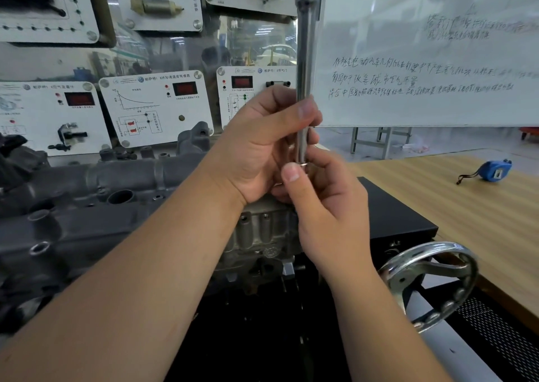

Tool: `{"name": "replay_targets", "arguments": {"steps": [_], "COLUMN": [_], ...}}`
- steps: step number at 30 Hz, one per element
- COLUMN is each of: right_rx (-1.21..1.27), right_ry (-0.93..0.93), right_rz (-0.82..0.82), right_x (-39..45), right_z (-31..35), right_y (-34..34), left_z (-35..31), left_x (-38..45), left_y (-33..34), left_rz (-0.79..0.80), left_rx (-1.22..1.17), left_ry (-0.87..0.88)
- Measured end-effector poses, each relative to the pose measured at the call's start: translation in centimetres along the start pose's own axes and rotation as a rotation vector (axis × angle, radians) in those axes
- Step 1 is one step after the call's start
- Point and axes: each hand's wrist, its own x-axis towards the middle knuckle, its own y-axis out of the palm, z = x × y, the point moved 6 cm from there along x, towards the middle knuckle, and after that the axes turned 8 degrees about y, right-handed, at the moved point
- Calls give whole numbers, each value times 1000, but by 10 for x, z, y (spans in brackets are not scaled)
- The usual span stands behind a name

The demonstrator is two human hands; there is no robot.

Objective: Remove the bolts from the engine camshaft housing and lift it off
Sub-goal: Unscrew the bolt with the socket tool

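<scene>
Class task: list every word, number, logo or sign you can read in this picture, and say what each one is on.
"帕萨特" beside a round VW logo: header of the middle sensor panel.
The same header on the right panel; the words that follow it are too blurred to read.
Whiteboard: handwritten Chinese lines; "电动汽车" and "空气质量" seem legible, the rest is too blurred.
Red panel displays: dark, no digits.
Blue tape measure: label too small to read.

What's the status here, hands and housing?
Both hands on long chrome socket extension: left hand grips shaft, right hand pinches its lower end. Dark grey camshaft housing seated. No obstruction visible.
</scene>
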Motion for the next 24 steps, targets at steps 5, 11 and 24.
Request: {"name": "replay_targets", "arguments": {"steps": [5, 11, 24], "right_rx": [10, 113, 29], "right_ry": [-13, 31, -4], "right_rz": [5, 74, 68], "right_x": [2, 4, 3], "right_z": [-1, -1, 2], "right_y": [0, 2, 4], "left_z": [2, 1, 0], "left_x": [-1, -3, -4], "left_y": [6, 8, 11], "left_rz": [48, 74, 75], "left_rx": [-3, -33, -55], "left_ry": [-57, -86, -95]}}
